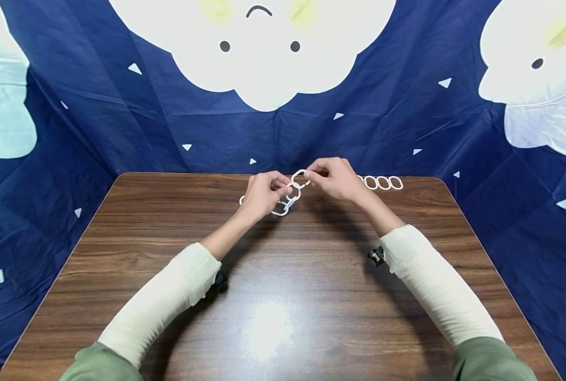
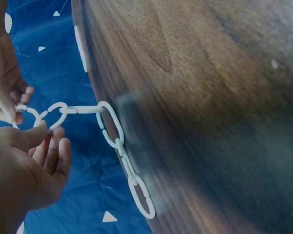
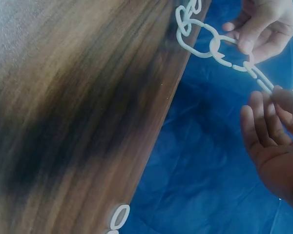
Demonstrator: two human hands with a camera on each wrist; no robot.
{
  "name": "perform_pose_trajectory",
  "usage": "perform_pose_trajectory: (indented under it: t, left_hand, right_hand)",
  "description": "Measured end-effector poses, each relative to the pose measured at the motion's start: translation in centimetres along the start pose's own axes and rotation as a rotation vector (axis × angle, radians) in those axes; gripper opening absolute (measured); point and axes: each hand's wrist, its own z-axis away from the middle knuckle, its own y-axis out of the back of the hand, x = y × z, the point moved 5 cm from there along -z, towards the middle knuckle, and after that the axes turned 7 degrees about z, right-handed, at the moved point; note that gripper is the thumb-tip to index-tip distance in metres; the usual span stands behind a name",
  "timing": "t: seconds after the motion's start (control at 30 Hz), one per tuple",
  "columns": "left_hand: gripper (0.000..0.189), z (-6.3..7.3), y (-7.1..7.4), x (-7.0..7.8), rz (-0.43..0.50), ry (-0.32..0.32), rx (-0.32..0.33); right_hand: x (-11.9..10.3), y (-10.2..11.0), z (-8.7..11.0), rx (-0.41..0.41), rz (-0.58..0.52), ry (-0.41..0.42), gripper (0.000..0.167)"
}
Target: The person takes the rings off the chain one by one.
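A chain of white open-gapped links [image 2: 83, 109] runs between my hands and down to the far edge of the table. My left hand [image 1: 262, 196] pinches one of its links between thumb and fingertips. The end link [image 1: 293, 179] sits beyond that one, and my right hand [image 1: 335, 177] pinches its far side. In the right wrist view this end link [image 3: 260, 78] appears nearly edge-on, joined to the link at my left fingertips. Part of the chain is hidden behind my left hand in the head view.
Several loose white links [image 1: 400, 183] lie in a row along the table's far edge, right of my right hand. The brown wood-grain table [image 1: 311, 286] has a bright light reflection. Dark blue cloth [image 1: 206, 127] with white clouds hangs behind and at both sides.
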Motion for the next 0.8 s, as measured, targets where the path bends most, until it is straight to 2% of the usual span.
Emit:
perform_pose_trajectory:
  t: [0.13,0.4,0.8]
  left_hand:
    - [0.012,0.1,0.0,0.3,-0.003,-0.011,0.001]
    - [0.01,0.0,-0.2,0.4,-0.001,-0.027,-0.007]
    - [0.01,0.0,-0.5,1.1,-0.003,-0.07,-0.025]
  right_hand:
    - [0.6,-0.5,0.3,0.007,-0.053,-0.047,0.022]
    - [1.7,-1.9,0.8,0.076,-0.055,-0.149,0.018]
    - [1.6,-3.4,1.2,0.13,-0.112,-0.335,0.016]
